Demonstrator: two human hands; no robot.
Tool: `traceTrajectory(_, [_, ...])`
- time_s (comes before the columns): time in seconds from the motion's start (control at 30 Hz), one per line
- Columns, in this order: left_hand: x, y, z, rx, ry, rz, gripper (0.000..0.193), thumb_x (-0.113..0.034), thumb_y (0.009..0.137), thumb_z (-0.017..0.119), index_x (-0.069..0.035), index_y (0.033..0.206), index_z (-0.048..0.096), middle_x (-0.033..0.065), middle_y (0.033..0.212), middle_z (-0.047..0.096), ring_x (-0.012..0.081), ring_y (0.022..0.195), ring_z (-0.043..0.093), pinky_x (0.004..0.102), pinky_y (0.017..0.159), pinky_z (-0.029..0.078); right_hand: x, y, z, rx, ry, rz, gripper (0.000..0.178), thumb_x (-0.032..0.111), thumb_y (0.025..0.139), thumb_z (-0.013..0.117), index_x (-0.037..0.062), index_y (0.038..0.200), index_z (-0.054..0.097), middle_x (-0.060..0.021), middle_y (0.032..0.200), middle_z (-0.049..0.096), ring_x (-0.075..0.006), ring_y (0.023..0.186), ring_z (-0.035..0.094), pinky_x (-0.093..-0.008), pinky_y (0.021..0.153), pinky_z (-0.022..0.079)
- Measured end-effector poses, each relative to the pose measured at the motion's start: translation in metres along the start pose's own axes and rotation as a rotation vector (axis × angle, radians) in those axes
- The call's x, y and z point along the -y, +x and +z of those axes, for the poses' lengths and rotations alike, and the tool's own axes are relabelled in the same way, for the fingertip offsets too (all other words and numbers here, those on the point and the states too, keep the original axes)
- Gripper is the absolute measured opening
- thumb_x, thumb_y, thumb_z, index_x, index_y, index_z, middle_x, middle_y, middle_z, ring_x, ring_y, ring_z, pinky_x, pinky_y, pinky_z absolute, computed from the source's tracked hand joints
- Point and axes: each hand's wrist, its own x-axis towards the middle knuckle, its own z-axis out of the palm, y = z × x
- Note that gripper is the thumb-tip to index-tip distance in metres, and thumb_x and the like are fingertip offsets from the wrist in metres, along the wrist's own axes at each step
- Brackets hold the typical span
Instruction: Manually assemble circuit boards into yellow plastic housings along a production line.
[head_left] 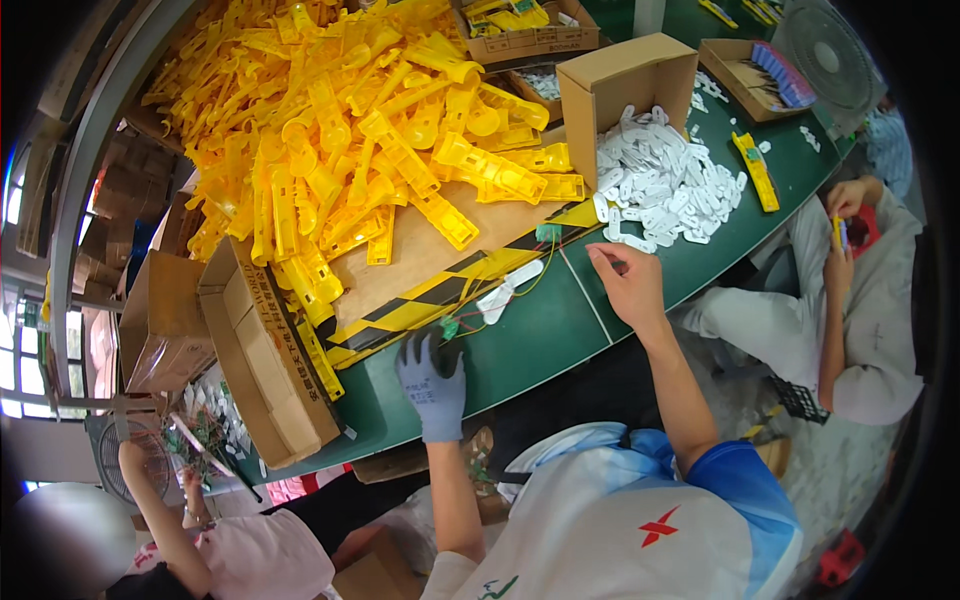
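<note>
My left hand (432,385), in a grey-blue glove with dark fingertips, is closed at the table's near edge on a small green circuit board (449,327). Thin red and yellow wires run from it toward a second green board (548,232) by the striped edge. Beside the wires lie white plastic pieces (497,303). My bare right hand (632,290) is at the near side of a heap of small white plastic parts (665,180). Its thumb and fingers are apart, the fingertips close to the nearest parts; nothing shows between them.
A big pile of yellow plastic housings (340,130) covers the board beyond the striped edge (400,312). An open carton (265,370) stands left, another (630,85) behind the white heap. One yellow unit (756,172) lies right. Co-workers sit on both sides; a fan (825,50) stands far right.
</note>
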Motion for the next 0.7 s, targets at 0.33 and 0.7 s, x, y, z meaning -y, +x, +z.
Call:
traceTrajectory(0.33, [-0.057, 0.011, -0.047, -0.166, 0.015, 0.122, 0.051, -0.007, 0.075, 0.07, -0.008, 0.125, 0.059, 0.0165, 0.137, 0.05, 0.0388, 0.132, 0.039, 0.05, 0.11, 0.03, 0.022, -0.001, -0.028, 0.21, -0.239, -0.077, 0.025, 0.021, 0.087, 0.07, 0.0034, 0.105, 0.067, -0.0156, 0.095, 0.072, -0.028, 0.087, 0.071, -0.0369, 0.076, 0.055])
traceTrajectory(0.7, [-0.04, 0.016, 0.022, 0.029, -0.188, 0.229, 0.065, -0.014, 0.077, 0.074, -0.002, 0.135, 0.047, 0.0238, 0.132, 0.051, 0.0432, 0.123, 0.046, 0.0514, 0.107, 0.035, 0.001, 0.001, 0.022, 0.261, -0.291, -0.257, 0.024, 0.027, 0.084, 0.072, 0.0058, 0.095, 0.066, -0.0093, 0.084, 0.067, -0.0302, 0.079, 0.067, -0.0416, 0.067, 0.052])
